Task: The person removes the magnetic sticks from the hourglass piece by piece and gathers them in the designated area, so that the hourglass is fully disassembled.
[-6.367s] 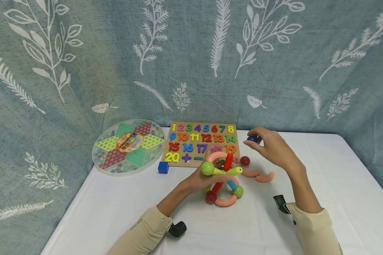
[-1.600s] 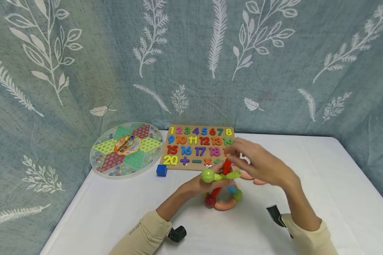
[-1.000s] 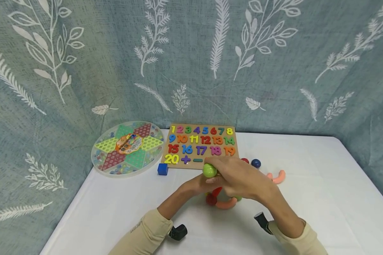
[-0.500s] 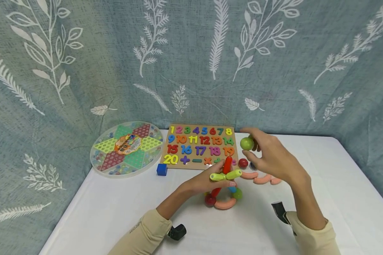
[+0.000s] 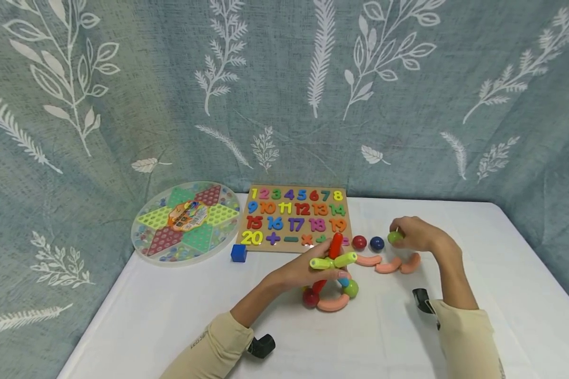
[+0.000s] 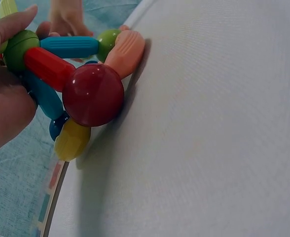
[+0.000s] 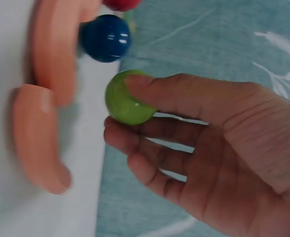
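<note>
While the left hand (image 5: 300, 271) grips one model (image 6: 54, 70), the right (image 5: 419, 235) pinches one green ball (image 7: 123, 102).

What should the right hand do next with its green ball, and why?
Probably the right hand should set the green ball on the white cloth beside the blue ball and let go: it pinches the ball close by, and the blue ball sits next to a loose red ball, so green could make a row of three.
</note>
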{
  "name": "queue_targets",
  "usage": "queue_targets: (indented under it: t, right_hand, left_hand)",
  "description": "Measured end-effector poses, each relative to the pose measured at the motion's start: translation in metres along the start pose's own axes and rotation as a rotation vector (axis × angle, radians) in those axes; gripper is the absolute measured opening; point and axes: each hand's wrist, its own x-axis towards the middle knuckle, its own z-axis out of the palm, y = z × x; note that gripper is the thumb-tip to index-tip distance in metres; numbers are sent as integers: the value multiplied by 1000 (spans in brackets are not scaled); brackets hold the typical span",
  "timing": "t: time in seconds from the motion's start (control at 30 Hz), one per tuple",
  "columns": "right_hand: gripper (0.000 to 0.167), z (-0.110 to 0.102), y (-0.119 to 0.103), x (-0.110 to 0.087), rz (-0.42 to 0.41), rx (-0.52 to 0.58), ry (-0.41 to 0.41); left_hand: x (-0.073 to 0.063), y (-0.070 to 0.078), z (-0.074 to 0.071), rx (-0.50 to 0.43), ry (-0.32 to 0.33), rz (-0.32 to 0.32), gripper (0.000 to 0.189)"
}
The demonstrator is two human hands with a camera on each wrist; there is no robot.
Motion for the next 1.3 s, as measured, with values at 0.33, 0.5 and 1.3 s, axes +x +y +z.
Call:
queue_targets:
  t: [0.33, 0.5, 1.3]
  right_hand:
    - [54, 6, 4, 1, 68, 22, -131]
    - [54, 0, -3, -4, 48, 18, -107]
    - [20, 1, -78, -14, -649, 240, -111]
  left_hand:
    - [0, -3, -2, 38, -7, 46, 44]
    - [-3, -5, -5, 103, 16, 20, 48]
    - [1, -9, -6, 61, -132, 75, 36]
